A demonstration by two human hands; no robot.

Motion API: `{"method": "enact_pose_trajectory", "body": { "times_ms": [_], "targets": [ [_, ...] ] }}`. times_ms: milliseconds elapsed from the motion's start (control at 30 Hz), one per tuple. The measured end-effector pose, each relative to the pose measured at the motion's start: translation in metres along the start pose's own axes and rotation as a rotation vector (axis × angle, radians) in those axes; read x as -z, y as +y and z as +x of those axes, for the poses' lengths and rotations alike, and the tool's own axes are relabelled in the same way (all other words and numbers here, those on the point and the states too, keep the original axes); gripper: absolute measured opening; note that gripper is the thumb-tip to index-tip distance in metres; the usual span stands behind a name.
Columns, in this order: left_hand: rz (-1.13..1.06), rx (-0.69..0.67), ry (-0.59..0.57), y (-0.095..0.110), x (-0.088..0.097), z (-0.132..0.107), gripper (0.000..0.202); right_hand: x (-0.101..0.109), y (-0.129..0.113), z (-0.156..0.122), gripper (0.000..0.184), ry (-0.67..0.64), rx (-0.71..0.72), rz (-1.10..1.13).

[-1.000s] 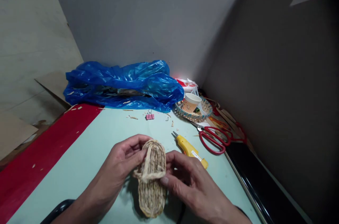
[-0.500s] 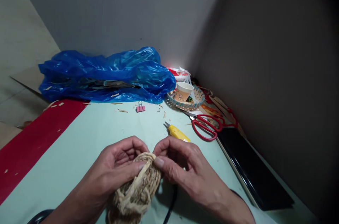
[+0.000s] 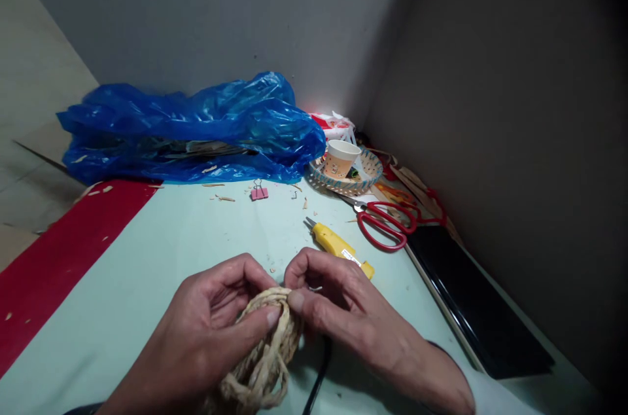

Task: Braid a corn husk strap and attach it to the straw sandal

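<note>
Now the right hand (image 3: pixel 338 307) joins the left hand (image 3: pixel 210 320) pinching the woven slipper (image 3: pixel 275 348) at its tip, seemingly focusing work there.

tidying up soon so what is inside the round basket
The basket holds a paper cup, with something green and something whitish beside it, both too unclear to name. The cup hides the basket's floor behind it; its own bottom is out of sight.
</note>
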State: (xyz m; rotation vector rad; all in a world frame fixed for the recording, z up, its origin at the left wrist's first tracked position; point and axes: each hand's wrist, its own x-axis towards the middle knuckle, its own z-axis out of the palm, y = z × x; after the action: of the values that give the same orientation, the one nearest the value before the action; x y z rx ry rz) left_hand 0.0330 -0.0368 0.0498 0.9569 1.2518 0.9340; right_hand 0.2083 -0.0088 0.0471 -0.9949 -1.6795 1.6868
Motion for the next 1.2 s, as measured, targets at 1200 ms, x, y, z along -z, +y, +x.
{"method": "enact_pose_trajectory", "body": {
  "times_ms": [1200],
  "targets": [
    [-0.152, 0.000, -0.009, -0.012, -0.008, 0.000, 0.017, -0.007, 0.013, -0.007, 0.018, 0.273, 0.673, -1.090]
  ]
}}
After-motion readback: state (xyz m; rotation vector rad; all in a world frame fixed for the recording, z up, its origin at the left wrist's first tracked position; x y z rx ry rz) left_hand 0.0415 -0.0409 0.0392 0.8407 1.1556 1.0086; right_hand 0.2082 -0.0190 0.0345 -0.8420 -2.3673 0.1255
